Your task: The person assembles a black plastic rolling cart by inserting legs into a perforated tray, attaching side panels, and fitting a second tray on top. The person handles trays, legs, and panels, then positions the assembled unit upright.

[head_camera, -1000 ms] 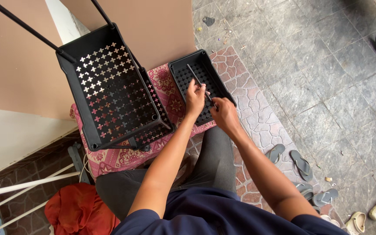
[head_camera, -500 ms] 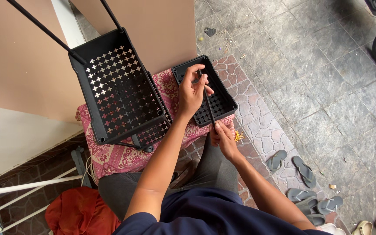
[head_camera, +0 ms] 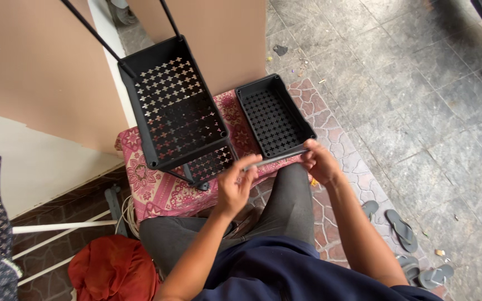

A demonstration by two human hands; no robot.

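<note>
I am looking down at my lap, and I am holding a thin dark rod (head_camera: 277,159) across the middle of the frame with both hands. My left hand (head_camera: 234,188) is pinching its lower left end between thumb and fingertips, while my right hand (head_camera: 320,163) is gripping the upper right end, fingers curled around it. The rod is lying just below the near rim of a small black perforated tray (head_camera: 274,116), which is resting on a pink patterned cloth (head_camera: 152,184). A larger black perforated basket (head_camera: 173,100) on thin rails is standing tilted at upper left. Grey sandals (head_camera: 400,228) are lying on the stone floor (head_camera: 408,100) at lower right.
</note>
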